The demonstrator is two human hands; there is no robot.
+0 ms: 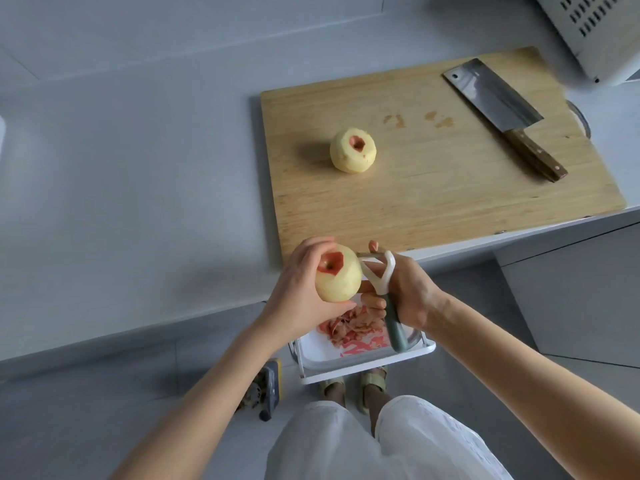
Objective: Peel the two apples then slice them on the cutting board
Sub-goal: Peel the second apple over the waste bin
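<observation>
One peeled apple, pale yellow with red skin left round its stem hollow, stands on the wooden cutting board. My left hand grips a second apple, peeled except for red skin at the stem hollow, below the board's near edge. My right hand holds a Y-shaped peeler with a white head and grey-green handle, its blade against the apple's right side. A cleaver with a wooden handle lies on the board's far right.
A white bin with red apple peels sits on the floor under my hands. A perforated metal appliance stands at the top right. A dark tool lies on the floor at the left. The grey counter extends left.
</observation>
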